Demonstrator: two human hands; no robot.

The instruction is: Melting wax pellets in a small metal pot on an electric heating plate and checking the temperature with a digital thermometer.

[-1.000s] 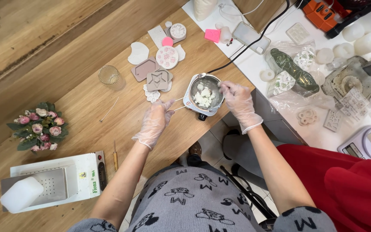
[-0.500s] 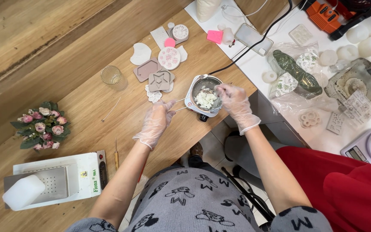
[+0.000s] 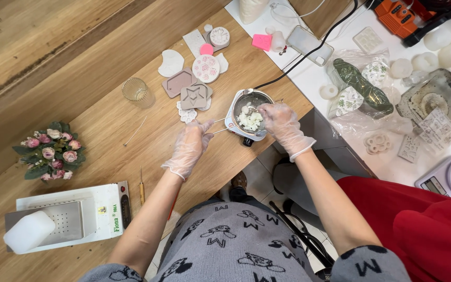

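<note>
Left hand [image 3: 189, 149], gloved, fingers curled in a pinch on the thin wire handle [image 3: 219, 127] of the pot [image 3: 250, 116], steadying it from the near side. Right hand [image 3: 282, 122], gloved too, sits over the pot's far rim with fingers bunched downward, tips right at the white chunks [image 3: 250, 120]; whether it pinches a tool or a chunk I cannot tell.

The pot sits between the two hands on a small white heater [image 3: 242, 134], black cord [image 3: 293, 62] running away past the right hand. As for progress, I'd judge it early going: the chunks lie in a solid, lumpy, opaque white heap on the pot floor, grey metal bare around them, no pool of liquid that I can make out, so the melting looks mostly ahead.

Beyond the left hand lie flat moulds [image 3: 193, 96], one with a star cut-out, one round and flowered, all looking unfilled. Further out from that hand stands a glass [image 3: 134, 90], and a thin stick [image 3: 133, 132] lies on the wood. Well off to the left hand's outer side sits a posy [image 3: 49, 152]
</note>
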